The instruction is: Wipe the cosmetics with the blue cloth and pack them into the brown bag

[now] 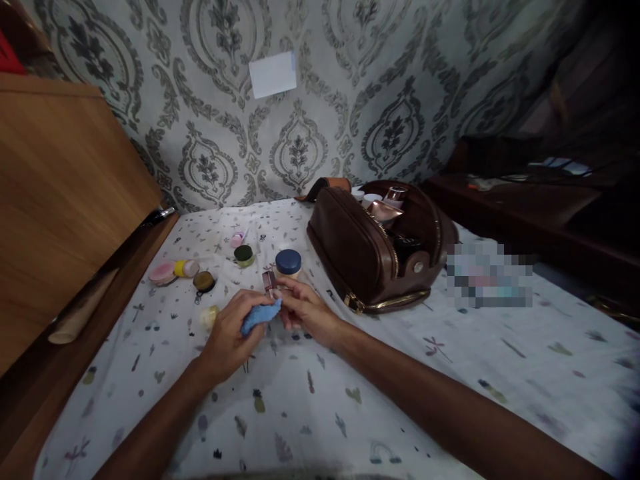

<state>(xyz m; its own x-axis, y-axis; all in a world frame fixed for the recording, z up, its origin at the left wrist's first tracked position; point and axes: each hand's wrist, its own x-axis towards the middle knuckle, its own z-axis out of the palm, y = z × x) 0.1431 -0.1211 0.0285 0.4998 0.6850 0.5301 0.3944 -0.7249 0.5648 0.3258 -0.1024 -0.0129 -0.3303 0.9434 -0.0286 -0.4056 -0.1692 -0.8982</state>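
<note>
My left hand [227, 340] is closed on a crumpled blue cloth [261, 317]. The fingers of my right hand [314, 315] pinch a small cosmetic bottle with a shiny, square, brownish-pink cap [269, 281]; most of its body is hidden by the fingers. The cloth is up against the bottle between both hands. Just behind them stands a jar with a dark blue lid [289, 260]. A small cream-yellow container [209, 317] lies beside my left hand, partly covered by it.
An unzipped brown leather bag [345, 250] holding several cosmetics stands to the right. At left are a green-lidded jar [244, 255], an olive-brown jar [204, 281], a pink round container [163, 272] and a yellow-banded bottle [186, 268]. A wooden cabinet [65, 193] borders the patterned sheet.
</note>
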